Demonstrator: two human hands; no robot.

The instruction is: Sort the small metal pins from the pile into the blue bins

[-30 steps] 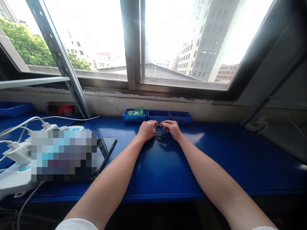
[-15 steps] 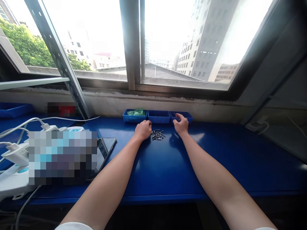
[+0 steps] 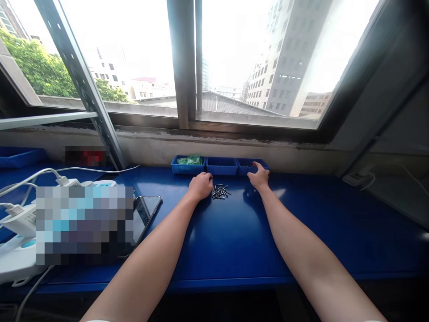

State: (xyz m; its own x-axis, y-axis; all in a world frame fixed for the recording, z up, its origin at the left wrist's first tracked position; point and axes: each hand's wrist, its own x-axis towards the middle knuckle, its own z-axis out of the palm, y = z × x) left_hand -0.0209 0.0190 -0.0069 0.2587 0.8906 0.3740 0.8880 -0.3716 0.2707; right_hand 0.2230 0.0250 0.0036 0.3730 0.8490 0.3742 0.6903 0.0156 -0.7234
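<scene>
Along the back of the blue counter (image 3: 221, 250), three blue bins stand side by side: the left bin (image 3: 188, 170) with green packets (image 3: 193, 160), the middle bin (image 3: 221, 170), and the right bin (image 3: 244, 171). The right hand (image 3: 258, 175) reaches over the right bin, thumb and fingers apart. Just beside the pile of dark screws (image 3: 221, 191), lying on the counter before the middle bin, the left hand (image 3: 200, 186) rests curled; whether it grips anything, I cannot tell

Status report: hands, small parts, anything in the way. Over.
Left hand beside loose pile of slender, dark, metallic pieces; grip hidden. Right hand open at rightmost blue rectangular bin. No obstruction visible.
</scene>
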